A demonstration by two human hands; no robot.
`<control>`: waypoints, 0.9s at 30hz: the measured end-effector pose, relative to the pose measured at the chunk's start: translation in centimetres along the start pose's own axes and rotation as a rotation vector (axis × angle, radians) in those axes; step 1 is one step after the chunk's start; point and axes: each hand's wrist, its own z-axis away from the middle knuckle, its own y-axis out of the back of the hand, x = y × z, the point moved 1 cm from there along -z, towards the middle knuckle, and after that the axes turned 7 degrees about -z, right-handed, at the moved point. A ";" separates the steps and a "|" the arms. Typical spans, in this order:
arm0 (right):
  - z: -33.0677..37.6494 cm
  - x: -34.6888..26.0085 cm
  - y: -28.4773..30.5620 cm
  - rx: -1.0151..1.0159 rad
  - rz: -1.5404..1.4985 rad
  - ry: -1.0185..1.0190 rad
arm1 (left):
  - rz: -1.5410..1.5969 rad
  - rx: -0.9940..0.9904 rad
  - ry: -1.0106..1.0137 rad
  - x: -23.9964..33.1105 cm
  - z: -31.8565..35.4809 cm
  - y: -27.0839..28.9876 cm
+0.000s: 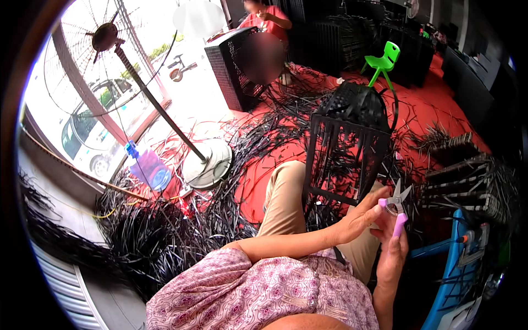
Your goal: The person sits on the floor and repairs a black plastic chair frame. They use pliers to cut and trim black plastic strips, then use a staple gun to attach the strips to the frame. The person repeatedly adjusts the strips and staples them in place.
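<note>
A: Start at your fingertips. How do they stand?

B: Your left hand pinches one pink handle of the shears between thumb and fingers. Your right hand grasps the other, its thumb raised along the handle and its fingers curled around behind; part of that grip is hidden.

A: And where are the shears themselves?

B: Up in the air between your two hands, near the lower right corner of the black frame. Their blades are spread, pointing away from you, with the coil spring showing between the handles.

A: What does that frame contain?

B: Its sides are open bars, and you see black strips through them; whether those lie inside or behind, you cannot tell. A dark woven piece rests across its top edge.

A: Any other containers?

B: Near the floor's left edge, a bluish water jug lies tilted beside the fan base; its contents are unclear. Toward the floor's far edge stands a black woven box, its inside too dark to read, with a person in red just behind it. Loose strips cover much of the red floor around you.
</note>
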 end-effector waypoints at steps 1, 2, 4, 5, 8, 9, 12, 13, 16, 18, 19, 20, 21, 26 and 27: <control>-0.6 0.5 -0.8 -0.033 -0.085 -0.024 | 0.022 0.019 -0.034 0.1 -0.6 0.2; -0.5 1.3 -1.0 -0.057 -0.163 -0.088 | 0.067 0.053 -0.037 -0.4 -0.3 -0.1; -0.7 1.7 -0.8 -0.123 -0.271 -0.151 | -0.014 0.090 -0.019 0.3 0.0 0.7; -0.4 2.2 -0.9 -0.131 -0.284 -0.149 | 0.001 0.110 -0.034 0.1 0.4 0.7; 0.0 2.5 -0.1 -0.117 -0.384 -0.182 | -0.007 0.212 0.093 0.0 -0.2 0.7; -0.1 2.7 0.1 -0.122 -0.450 -0.181 | -0.056 0.304 0.066 0.1 -0.9 1.1; -0.1 3.4 3.0 0.007 -0.309 -0.075 | 0.245 0.592 0.128 -0.6 -2.4 1.5; -0.6 3.5 4.4 0.025 -0.211 -0.018 | 0.264 0.595 0.177 -1.0 -3.1 2.1; -2.5 2.2 7.0 0.101 0.241 0.168 | 0.265 0.571 0.162 -1.1 -5.1 3.7; -4.0 0.6 7.5 0.142 0.587 0.285 | 0.306 0.605 0.102 -0.2 -6.8 3.8; -5.1 0.2 8.1 0.126 0.781 0.393 | 0.356 0.595 0.086 0.2 -7.3 3.8; -6.2 -0.7 7.2 0.135 0.917 0.520 | 0.359 0.580 0.106 0.7 -7.6 3.7; -7.0 -0.7 7.8 0.143 1.054 0.559 | 0.362 0.564 0.126 1.3 -8.0 3.6; -11.1 -1.5 7.8 0.149 1.550 0.860 | 0.469 0.649 0.229 1.5 -8.7 3.4; -11.8 -1.4 8.1 0.146 1.585 0.899 | 0.534 0.641 0.263 1.8 -8.9 3.2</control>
